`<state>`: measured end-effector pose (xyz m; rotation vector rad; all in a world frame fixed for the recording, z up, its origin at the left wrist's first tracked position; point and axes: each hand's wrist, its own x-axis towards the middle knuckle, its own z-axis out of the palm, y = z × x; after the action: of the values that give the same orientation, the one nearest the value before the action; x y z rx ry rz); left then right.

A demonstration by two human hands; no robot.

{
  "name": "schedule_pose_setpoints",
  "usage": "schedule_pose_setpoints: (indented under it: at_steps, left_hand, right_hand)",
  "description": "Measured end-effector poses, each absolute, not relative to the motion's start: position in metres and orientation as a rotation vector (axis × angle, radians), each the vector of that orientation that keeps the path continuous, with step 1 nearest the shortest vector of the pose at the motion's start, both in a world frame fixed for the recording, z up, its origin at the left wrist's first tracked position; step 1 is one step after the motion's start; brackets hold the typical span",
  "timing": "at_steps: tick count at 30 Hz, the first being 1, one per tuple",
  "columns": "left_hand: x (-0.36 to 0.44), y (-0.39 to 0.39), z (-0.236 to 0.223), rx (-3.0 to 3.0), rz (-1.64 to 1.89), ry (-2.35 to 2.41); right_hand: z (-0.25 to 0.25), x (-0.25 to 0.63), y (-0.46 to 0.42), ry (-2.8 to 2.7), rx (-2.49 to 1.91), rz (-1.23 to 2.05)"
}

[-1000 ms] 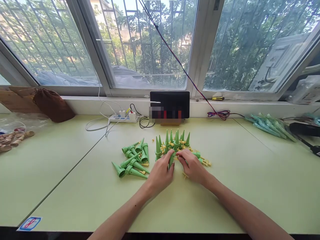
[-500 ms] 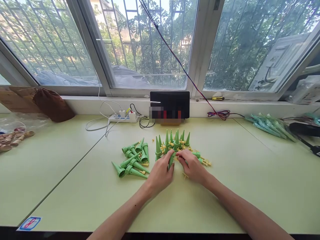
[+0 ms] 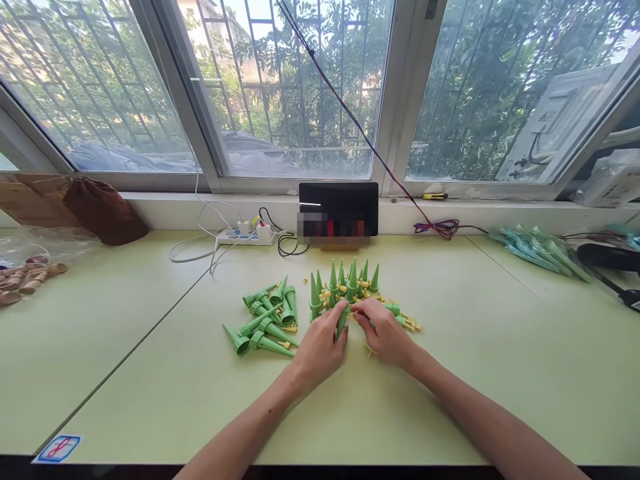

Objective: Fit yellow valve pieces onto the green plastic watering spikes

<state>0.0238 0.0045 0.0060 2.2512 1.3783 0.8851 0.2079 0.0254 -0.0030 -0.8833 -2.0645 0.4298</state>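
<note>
My left hand [image 3: 321, 343] is closed around a green plastic watering spike [image 3: 342, 324], a hollow cone partly covered by the fingers. Close on its right, my right hand [image 3: 386, 333] pinches at the upper end of that spike. Whatever lies between those fingertips is too small and hidden to make out. Just beyond the hands, several green spikes [image 3: 353, 279] stand upright, tips up, among small yellow plastic valves [image 3: 411, 325]. To the left lies a loose pile of more green spikes [image 3: 270, 327], with a few yellow pieces among them.
A dark tablet [image 3: 339, 208] stands at the back against the wall. Left of it is a power strip [image 3: 245, 236] with white cables. Bagged green-blue items [image 3: 543, 252] lie at the right, wooden pieces [image 3: 33, 280] at the far left. A seam crosses the pale table [image 3: 150, 400].
Almost nothing differs: the whole view has shifted very slightly, while both hands keep the same hold on the green spike.
</note>
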Motion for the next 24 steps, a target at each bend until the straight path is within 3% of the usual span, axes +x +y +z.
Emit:
schedule_pose_setpoints:
  at_steps: [24]
  left_hand:
    - [0.024, 0.0054, 0.0056, 2.24, 0.881, 1.38]
  right_hand:
    - [0.0002, 0.2069, 0.0236, -2.07, -0.879, 0.436]
